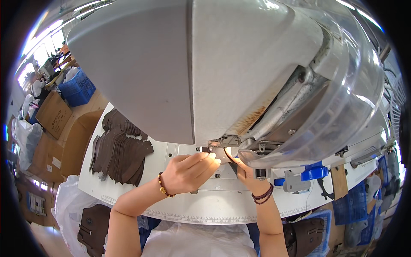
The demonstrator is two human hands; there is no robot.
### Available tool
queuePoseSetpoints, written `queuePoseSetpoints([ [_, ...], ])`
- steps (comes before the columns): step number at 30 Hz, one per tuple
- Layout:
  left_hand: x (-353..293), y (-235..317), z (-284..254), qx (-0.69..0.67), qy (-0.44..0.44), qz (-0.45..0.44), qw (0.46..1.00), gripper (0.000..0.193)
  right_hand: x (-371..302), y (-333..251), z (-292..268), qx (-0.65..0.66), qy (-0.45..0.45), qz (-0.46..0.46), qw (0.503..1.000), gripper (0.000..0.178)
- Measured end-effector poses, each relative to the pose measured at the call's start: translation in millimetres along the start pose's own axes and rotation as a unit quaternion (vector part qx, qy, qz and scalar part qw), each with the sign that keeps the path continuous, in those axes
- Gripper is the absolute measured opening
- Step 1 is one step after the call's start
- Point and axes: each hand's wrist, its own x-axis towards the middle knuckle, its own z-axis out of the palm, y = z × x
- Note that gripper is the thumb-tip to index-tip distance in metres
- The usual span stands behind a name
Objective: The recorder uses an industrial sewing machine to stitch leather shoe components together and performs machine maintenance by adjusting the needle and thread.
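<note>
A large white sewing machine (239, 51) fills the upper middle, and its head hides part of the work. My left hand (188, 173) is closed in a pinch beside the needle area (218, 143); a small dark edge shows at its fingertips, but what they hold is too small to name. My right hand (250, 177) is closed on a dark brown curved piece (231, 157) just right of the needle area. A light shines on this spot. To the left, rows of dark brown cut pieces (117, 156) lie overlapped on the white table (205, 210).
A clear plastic cover (364, 81) bulges at the right of the machine. A blue clamp-like part (314, 171) and a grey bracket (295, 182) sit on the table's right. Bags with brown pieces (94, 227) hang below the ruled front edge. Cardboard boxes (53, 113) stand left.
</note>
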Motion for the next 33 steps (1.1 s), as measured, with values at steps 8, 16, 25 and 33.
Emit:
queuePoseSetpoints([
  [8, -6.6, -8.1, 5.9, 0.057, -0.021, 0.044, 0.997, 0.022, 1.5, -7.4, 8.9, 0.024, 0.142, -0.09, 0.986, 0.056],
  [16, -7.3, -7.7, -2.6, -0.079, -0.011, -0.072, 0.994, 0.024, 1.0, -31.4, -1.5, -0.02, 0.176, -0.083, 0.981, 0.061],
  [25, -9.6, -23.4, 0.2, -0.131, 0.011, -0.052, 0.99, 0.028, 9.0, -48.7, -11.0, -0.016, 0.206, -0.083, 0.975, 0.057],
  [33, -11.9, -28.7, 0.1, -0.151, 0.004, -0.05, 0.987, 0.029, 7.3, -48.4, -9.5, -0.003, 0.189, -0.06, 0.98, 0.056],
])
